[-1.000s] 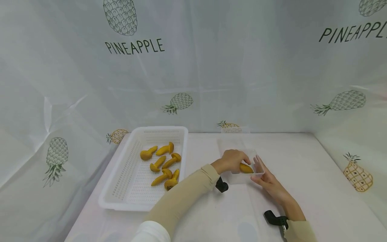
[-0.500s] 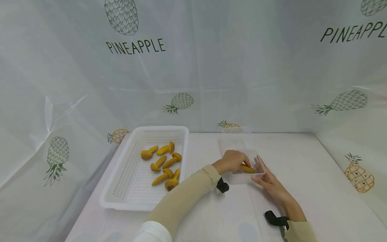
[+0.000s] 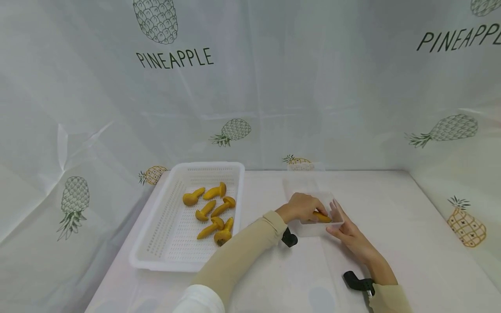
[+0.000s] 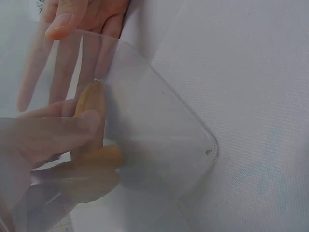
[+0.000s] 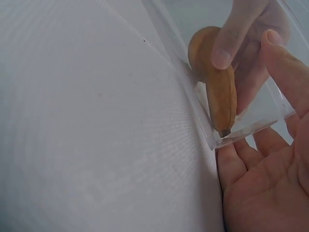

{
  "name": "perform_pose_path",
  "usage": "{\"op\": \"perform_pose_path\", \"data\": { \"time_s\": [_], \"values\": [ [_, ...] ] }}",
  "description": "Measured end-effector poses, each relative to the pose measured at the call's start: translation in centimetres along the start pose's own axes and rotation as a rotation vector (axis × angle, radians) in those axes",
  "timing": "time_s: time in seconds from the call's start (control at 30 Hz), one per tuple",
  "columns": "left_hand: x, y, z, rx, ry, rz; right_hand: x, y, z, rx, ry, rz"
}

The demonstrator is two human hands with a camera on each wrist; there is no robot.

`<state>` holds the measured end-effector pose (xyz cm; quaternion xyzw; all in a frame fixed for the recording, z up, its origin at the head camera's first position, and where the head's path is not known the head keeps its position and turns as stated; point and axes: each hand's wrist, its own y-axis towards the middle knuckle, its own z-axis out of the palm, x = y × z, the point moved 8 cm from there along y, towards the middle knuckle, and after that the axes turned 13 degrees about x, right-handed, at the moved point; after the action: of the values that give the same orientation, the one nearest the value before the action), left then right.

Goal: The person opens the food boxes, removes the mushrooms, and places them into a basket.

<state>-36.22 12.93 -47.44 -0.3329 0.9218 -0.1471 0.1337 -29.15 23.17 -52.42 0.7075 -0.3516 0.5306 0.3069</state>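
Observation:
In the head view my left hand (image 3: pixel 306 207) reaches down into a clear plastic box (image 3: pixel 309 231), pinching a yellow-brown mushroom (image 3: pixel 322 217). Through the box wall in the right wrist view, the thumb presses on the stem of that mushroom (image 5: pixel 221 94), just below its rounded cap, and the stem's end lies close to the box's corner. My right hand (image 3: pixel 354 239) rests against the box's right end from outside. Its fingers (image 4: pixel 62 72) lie straight along the end wall, and the thumb (image 5: pixel 285 67) is by the near corner.
A white perforated basket (image 3: pixel 156 265) stands to the left, with several yellow mushrooms (image 3: pixel 204 210) in it. The box's clear lid (image 3: pixel 299 180) stands open at the back. A pineapple-print sheet (image 3: pixel 332 87) hangs behind the white-covered table (image 3: pixel 375 204).
Inside the box, my left hand has moved the mushroom slightly right, and the mushroom now shows slimmer under the fingers. The right hand stays at the box's end.

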Motion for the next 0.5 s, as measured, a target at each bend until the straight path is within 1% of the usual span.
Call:
{"op": "perform_pose_path", "data": {
  "time_s": [0.3,0.43,0.5],
  "values": [
    [0.0,0.08,0.09,0.025,-0.026,0.027,0.0,-0.08,-0.07,0.0,0.016,-0.009],
    [0.16,0.13,0.01,0.041,-0.069,0.035,-0.01,-0.08,0.04,0.005,0.017,-0.005],
    [0.2,0.02,-0.17,0.049,-0.11,0.036,-0.03,-0.09,0.04,0.004,0.017,0.0]
  ]
}}
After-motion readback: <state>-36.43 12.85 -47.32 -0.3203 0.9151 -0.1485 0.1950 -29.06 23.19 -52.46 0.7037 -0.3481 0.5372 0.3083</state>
